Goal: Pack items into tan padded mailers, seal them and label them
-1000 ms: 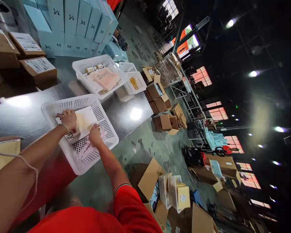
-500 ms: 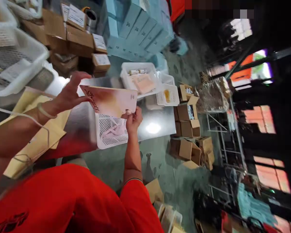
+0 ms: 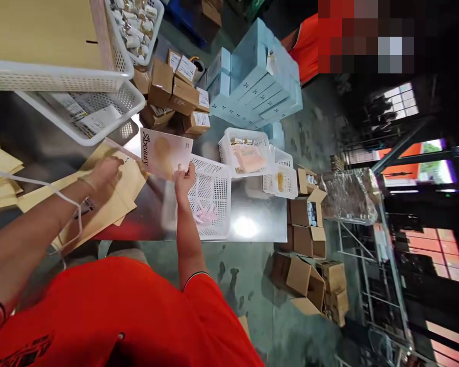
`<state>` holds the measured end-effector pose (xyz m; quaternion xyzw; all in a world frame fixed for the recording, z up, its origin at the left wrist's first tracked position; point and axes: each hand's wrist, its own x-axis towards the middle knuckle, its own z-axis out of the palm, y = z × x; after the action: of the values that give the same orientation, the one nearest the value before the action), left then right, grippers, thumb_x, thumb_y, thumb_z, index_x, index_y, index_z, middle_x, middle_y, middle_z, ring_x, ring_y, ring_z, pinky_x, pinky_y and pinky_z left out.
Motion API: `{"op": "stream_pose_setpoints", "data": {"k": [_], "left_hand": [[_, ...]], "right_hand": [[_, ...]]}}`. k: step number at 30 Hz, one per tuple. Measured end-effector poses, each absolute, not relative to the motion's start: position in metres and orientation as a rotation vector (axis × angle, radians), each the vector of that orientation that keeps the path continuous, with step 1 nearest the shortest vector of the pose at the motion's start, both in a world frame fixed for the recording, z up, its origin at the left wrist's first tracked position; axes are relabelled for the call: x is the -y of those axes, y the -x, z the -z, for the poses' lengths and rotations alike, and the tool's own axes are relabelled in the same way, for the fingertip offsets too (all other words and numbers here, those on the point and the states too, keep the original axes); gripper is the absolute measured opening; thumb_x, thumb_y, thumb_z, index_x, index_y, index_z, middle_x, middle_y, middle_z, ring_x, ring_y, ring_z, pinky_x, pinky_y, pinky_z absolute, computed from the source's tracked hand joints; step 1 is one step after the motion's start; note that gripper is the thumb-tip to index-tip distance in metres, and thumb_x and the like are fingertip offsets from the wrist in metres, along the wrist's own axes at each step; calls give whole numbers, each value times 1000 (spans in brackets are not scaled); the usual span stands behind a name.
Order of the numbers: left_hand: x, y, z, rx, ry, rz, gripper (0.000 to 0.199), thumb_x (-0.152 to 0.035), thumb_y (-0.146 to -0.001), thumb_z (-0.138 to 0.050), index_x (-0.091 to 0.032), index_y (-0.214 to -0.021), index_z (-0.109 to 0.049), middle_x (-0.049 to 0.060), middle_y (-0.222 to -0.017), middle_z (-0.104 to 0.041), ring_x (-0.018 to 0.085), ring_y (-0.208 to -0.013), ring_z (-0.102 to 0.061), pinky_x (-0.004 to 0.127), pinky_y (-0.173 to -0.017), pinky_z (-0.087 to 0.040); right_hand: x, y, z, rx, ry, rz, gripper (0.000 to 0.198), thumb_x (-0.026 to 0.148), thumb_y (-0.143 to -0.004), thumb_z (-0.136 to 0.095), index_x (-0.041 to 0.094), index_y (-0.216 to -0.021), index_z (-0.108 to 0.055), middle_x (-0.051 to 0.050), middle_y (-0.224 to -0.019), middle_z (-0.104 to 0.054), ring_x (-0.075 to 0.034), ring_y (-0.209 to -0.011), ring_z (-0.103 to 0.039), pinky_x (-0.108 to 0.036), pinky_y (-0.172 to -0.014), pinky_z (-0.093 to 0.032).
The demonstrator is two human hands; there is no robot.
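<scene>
My right hand (image 3: 184, 181) grips the lower right corner of a flat pink box (image 3: 167, 153) marked "Sbeauty", its thumb on the front. The box is tilted above the table, beside a white perforated basket (image 3: 216, 191) with pink pieces at its near end. My left hand (image 3: 106, 176) is over a pile of yellow envelopes (image 3: 115, 206), its fingers curled together and slightly blurred. Whether it pinches an envelope or something else is hidden. A pale strip (image 3: 124, 150) runs between the left hand and the box.
White baskets (image 3: 247, 173) with small tubes and a pink packet stand on the metal table (image 3: 268, 229). Brown cartons (image 3: 183, 97) and light-blue boxes (image 3: 260, 76) are stacked behind. A white cable (image 3: 42, 183) crosses my left forearm. Open cartons (image 3: 304, 275) stand on the floor.
My left hand has let go of the pink box and moved down to the yellow envelopes. The box, still in my right hand, has turned more upright. The view has shifted.
</scene>
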<state>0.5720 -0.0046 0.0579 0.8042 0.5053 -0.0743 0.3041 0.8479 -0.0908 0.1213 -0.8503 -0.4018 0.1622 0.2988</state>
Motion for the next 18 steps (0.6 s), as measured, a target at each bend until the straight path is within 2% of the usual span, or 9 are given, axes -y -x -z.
{"op": "stream_pose_setpoints", "data": {"k": [4,7,10,14,18], "left_hand": [[-30,-601,-39,-1217,-2234,200,50,-2,-116,-39,5,-148,-77,28,-152,-77,28,-136,-65,41,-124,-48],[-36,-610,-25,-1181,-2306,190,56,-7,-123,-27,6,-150,-74,29,-153,-74,32,-143,-59,47,-127,-45],[-31,-614,-17,-1163,-2356,212,55,-7,-123,-27,3,-145,-76,26,-145,-75,31,-140,-60,47,-121,-48],[-17,-617,-16,-1113,-2387,204,48,-8,-122,-36,-7,-137,-81,21,-134,-75,30,-128,-65,42,-101,-53],[2,-623,-16,-1035,-2403,75,37,-7,-119,-46,-15,-124,-82,18,-119,-75,32,-119,-66,43,-99,-58]], "right_hand": [[58,-857,-112,1136,2262,-457,41,18,-115,-52,8,-145,-78,-14,-120,-84,-20,-106,-80,-26,-95,-66],[32,-865,-99,1191,2217,-487,37,18,-116,-52,9,-137,-82,-13,-120,-85,-16,-107,-78,-22,-96,-62],[12,-878,-91,1211,2127,-567,36,23,-118,-55,7,-132,-84,-16,-125,-86,-14,-111,-77,-23,-101,-61],[-9,-910,-92,1283,2025,-799,33,22,-115,-60,7,-128,-86,-16,-128,-89,-13,-113,-78,-25,-105,-60],[-26,-941,-94,1377,1887,-1065,20,21,-102,-76,10,-114,-88,-9,-108,-89,-19,-98,-78,-31,-99,-66]]}}
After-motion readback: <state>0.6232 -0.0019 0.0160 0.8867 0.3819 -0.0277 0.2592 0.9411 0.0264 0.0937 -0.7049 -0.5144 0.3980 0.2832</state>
